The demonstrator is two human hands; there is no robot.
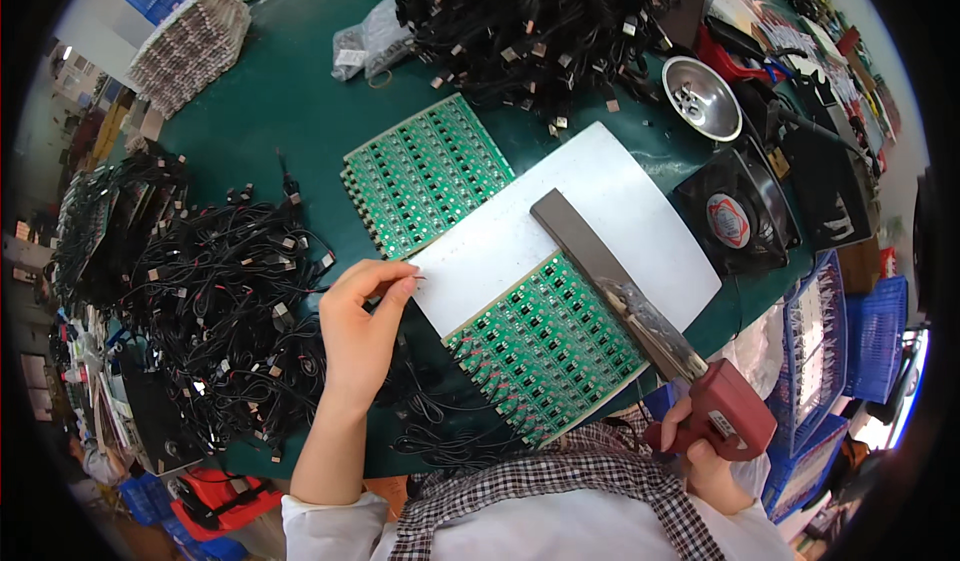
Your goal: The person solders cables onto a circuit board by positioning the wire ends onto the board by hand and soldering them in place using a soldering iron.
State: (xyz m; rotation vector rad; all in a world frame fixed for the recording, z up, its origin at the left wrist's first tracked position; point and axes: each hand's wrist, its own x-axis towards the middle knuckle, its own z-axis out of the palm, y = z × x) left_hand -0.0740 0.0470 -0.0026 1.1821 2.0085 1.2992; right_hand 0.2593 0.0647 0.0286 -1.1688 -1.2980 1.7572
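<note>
Right hand (pixel 695 449) was wrapped round the grip of a red soldering gun (pixel 735 411) at the bench's (pixel 290 111) near edge; nose and long axis slanted toward the far left corner. Left hand (pixel 357 311) pinched a thin wire (pixel 420 278) over the white sheet's (pixel 640 191) left corner. Steel bowl (pixel 722 116) near the right edge held small bits (pixel 688 97).

Bright, even light is covering the green worktable (pixel 290 101); the white sheet (pixel 610 196) near its middle is glaring. The steel bowl (pixel 718 113) by the worktable's right edge is catching highlights. Central detail is reading sharp. Fisheye distortion is bowing outer objects; black vignetting is swallowing the corners.
</note>
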